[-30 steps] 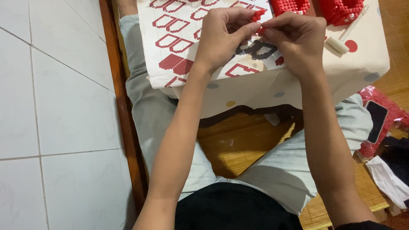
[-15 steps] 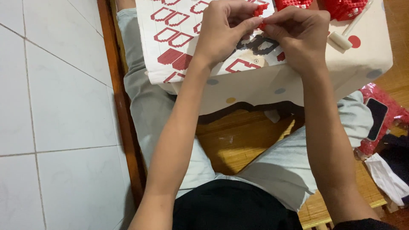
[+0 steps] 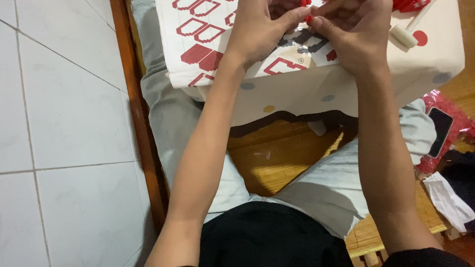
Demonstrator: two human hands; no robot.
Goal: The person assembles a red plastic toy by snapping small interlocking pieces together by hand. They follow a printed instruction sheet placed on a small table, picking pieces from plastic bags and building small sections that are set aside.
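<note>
1. Overhead, both forearms extend forward from the seated person's body, converging over a small cream table [image 3: 346,94] dotted with coloured spots.
2. Left hand [image 3: 257,32]: fingers curled inward, thumb and forefinger closed on a small red piece [image 3: 308,19] at the top edge of the view.
3. Right hand [image 3: 354,34]: fingers bent, fingertips meeting those of the left hand and pinching the same red piece from the other side.
4. One printed sheet [image 3: 208,39] with red outlined block shapes lies flat on the table beneath the hands.
5. One white, stubby handled tool [image 3: 405,34] rests on the table just right of the right hand.
6. One dark phone [image 3: 439,131] lies on red crinkled material [image 3: 457,123] at the right, well apart from the hands.
7. One white tiled floor [image 3: 64,123] and one wooden slatted mat [image 3: 277,158] show below.
</note>
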